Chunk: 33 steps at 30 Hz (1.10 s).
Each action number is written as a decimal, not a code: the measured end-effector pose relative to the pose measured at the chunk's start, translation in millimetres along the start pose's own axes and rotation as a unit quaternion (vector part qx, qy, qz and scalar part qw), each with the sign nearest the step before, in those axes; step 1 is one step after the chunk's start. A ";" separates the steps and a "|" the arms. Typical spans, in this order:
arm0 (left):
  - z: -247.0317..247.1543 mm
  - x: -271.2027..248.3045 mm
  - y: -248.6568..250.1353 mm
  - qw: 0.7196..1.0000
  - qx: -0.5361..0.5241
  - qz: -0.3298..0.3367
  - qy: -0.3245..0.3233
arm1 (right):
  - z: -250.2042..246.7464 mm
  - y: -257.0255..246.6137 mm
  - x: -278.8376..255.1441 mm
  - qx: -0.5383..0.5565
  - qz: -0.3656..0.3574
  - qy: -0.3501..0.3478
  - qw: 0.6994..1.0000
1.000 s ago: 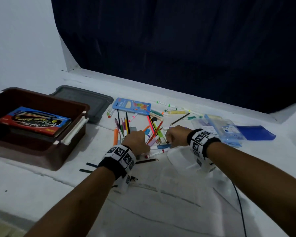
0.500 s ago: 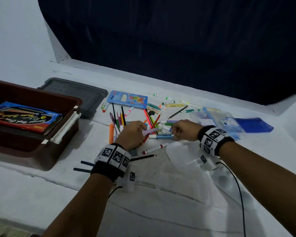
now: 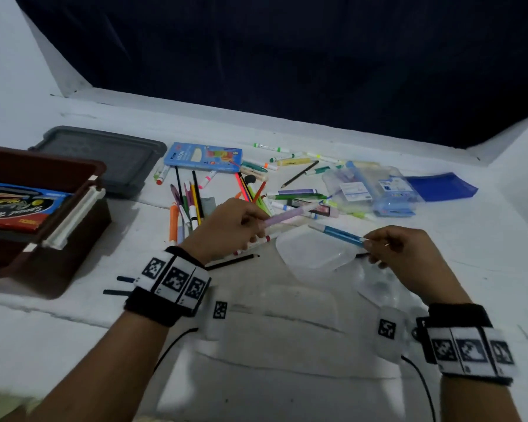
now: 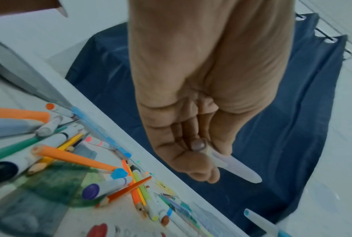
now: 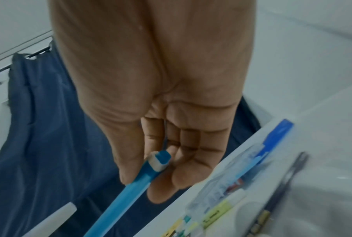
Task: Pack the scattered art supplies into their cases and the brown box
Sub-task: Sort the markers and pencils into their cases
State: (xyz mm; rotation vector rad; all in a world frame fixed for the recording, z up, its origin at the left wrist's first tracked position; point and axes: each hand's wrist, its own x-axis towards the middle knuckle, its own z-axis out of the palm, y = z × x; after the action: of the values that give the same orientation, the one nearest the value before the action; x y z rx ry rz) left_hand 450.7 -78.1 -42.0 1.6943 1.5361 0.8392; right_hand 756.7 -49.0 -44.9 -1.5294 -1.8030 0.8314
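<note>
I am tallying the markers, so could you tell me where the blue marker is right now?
In the head view, the right hand pinches the blue marker by one end, above the clear plastic case.

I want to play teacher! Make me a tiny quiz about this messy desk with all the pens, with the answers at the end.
1. True or false: the left hand holds a pale purple pen.
2. Which colour is the pen pinched by the right hand? A red, B blue, C yellow.
3. Fill the gap: the flat pack with the dark cover lies inside the ____ box.

Key: 1 true. 2 B. 3 brown.
</note>
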 end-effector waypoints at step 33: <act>87.5 -28.8 53.7 0.848 0.505 0.046 -0.156 | -44.6 60.0 -90.6 0.162 0.028 0.059 0.985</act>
State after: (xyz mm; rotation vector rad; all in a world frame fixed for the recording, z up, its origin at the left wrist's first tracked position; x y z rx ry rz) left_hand 550.2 -116.1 -46.0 2.4657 1.7798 -0.3392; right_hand 839.8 -127.8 -71.1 -1.3900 -1.4627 0.9857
